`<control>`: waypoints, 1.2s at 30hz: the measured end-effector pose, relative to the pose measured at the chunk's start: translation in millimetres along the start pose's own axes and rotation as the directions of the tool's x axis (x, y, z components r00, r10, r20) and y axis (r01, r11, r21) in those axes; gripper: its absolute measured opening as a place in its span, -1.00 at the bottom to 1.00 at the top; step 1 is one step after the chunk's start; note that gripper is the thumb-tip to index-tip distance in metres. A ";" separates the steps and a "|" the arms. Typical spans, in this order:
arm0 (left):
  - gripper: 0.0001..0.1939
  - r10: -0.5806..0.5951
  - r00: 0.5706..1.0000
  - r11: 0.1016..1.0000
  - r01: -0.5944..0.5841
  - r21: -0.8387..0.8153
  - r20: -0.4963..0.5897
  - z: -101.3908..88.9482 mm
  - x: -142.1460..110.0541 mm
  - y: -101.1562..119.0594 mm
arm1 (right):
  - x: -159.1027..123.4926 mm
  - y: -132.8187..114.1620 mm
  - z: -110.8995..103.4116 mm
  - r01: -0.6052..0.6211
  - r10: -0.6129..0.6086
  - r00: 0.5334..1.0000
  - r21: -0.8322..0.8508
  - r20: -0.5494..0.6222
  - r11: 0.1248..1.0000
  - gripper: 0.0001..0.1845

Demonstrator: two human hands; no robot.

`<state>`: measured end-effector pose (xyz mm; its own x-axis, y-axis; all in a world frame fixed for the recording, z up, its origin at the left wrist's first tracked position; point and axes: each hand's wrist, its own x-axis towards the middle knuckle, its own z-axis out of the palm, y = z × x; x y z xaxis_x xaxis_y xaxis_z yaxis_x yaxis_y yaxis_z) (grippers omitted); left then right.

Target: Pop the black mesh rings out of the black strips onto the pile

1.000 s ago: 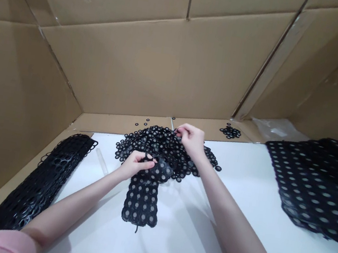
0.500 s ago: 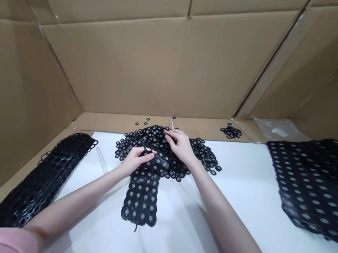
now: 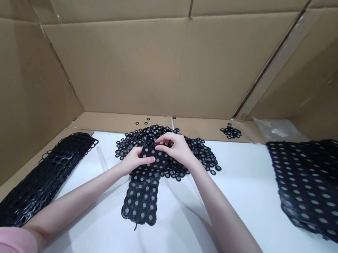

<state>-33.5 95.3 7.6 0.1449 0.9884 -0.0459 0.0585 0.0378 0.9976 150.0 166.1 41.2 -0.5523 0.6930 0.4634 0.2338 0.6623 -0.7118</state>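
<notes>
A narrow black rubber sheet (image 3: 141, 197) full of round washers lies on the white table (image 3: 221, 221), its far end lifted. My left hand (image 3: 132, 160) pinches that raised end from the left. My right hand (image 3: 174, 147) grips the same end from the right, fingers curled over its top edge. Just behind both hands lies a heap of loose black rubber rings (image 3: 198, 155).
A stack of emptied black mesh sheets (image 3: 41, 183) lies at the left edge. A wide pile of uncut black sheets (image 3: 317, 186) covers the right side. A small cluster of rings (image 3: 230, 131) and clear plastic (image 3: 277, 128) sit at the back. Cardboard walls (image 3: 153, 67) enclose the table.
My right hand has moved left from the ring heap to the sheet's raised end, meeting my left hand. The sheet's far end has folded up higher.
</notes>
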 end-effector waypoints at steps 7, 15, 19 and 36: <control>-0.68 0.032 0.993 0.993 -0.044 0.113 0.111 0.0 -2.8 11.6 | 0.6 -13.4 1.8 0.016 -0.017 0.999 0.023 0.050 1.000 -0.94; -0.74 0.052 0.998 0.999 -0.051 -0.013 0.047 -11.8 0.7 17.8 | -1.7 -19.2 -15.3 0.098 -0.084 0.984 -0.081 0.157 0.992 -0.74; -0.65 0.052 0.995 0.997 -0.056 0.047 0.084 -10.5 0.3 14.4 | -1.2 -19.1 -10.4 0.123 -0.113 0.979 -0.046 0.167 0.991 -0.78; -0.71 0.129 0.985 0.974 -0.105 0.199 -0.112 -0.4 -2.2 13.0 | -4.0 -24.7 18.6 0.031 -0.045 0.999 -0.365 -0.029 0.931 -0.81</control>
<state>-33.4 93.7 20.7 0.0392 0.9952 0.0894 0.2385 -0.0962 0.9664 131.6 141.7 47.1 -0.5387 0.6707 0.5098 0.4925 0.7417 -0.4554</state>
